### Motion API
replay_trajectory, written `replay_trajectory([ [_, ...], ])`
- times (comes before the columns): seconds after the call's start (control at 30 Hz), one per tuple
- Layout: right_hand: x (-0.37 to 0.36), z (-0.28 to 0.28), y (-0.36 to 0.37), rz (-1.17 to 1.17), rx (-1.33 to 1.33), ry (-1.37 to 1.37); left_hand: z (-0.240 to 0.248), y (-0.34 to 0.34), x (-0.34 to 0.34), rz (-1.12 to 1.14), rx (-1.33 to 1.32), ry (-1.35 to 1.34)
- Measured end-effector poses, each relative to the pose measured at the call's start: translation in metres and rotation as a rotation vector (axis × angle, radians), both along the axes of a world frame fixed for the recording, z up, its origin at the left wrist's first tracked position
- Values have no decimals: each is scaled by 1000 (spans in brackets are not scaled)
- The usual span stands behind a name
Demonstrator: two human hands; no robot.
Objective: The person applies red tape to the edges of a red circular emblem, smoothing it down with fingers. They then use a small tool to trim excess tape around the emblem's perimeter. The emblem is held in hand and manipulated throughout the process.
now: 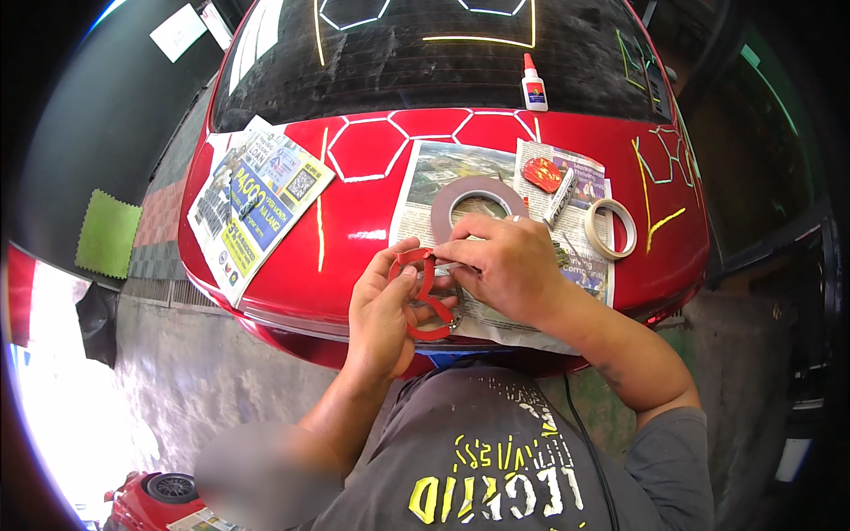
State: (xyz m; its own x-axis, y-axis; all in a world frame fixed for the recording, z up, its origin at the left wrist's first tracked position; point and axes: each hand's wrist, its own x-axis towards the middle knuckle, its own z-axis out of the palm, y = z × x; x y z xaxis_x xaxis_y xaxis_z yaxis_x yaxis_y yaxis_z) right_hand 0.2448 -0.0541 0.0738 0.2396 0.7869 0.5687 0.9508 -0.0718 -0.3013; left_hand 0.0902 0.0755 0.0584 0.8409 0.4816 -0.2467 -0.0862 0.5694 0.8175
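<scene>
Just over the near edge of the red car's rear, my left hand (379, 310) holds a red curved cut-out (428, 334), its loops shaped somewhat like a numeral three. My right hand (515, 263) meets it at the upper end, fingers pinched on a small silvery tool (450, 266) whose exact kind I cannot make out. A wide roll of brownish tape (447, 205) lies just beyond my right hand, partly covered by it. Close to the right wrist rest a cream masking tape roll (591, 232), a white marker (559, 200) and a shiny red round piece (542, 174).
Newspaper (423, 177) lies under the tape rolls. A folded flyer (257, 208) sits at left on the red car body (363, 221). A white glue bottle with red tip (533, 88) stands by the dark rear window (425, 75). Tape strips form hexagons (367, 181).
</scene>
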Motion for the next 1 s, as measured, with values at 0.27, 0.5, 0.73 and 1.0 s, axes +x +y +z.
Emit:
replay_trajectory([
  [0.27,-3,-1,2,40,-8,-126,-5,3,-1,-1,-15,-13],
  [0.5,-7,8,-2,68,-179,-463,-1,-1,2,-7,63,45],
  [0.73,0,26,-11,16,-166,147,4,-8,0,25,87,-24],
  [1.0,10,26,-2,49,-223,199,4,-8,0,-4,40,-47],
])
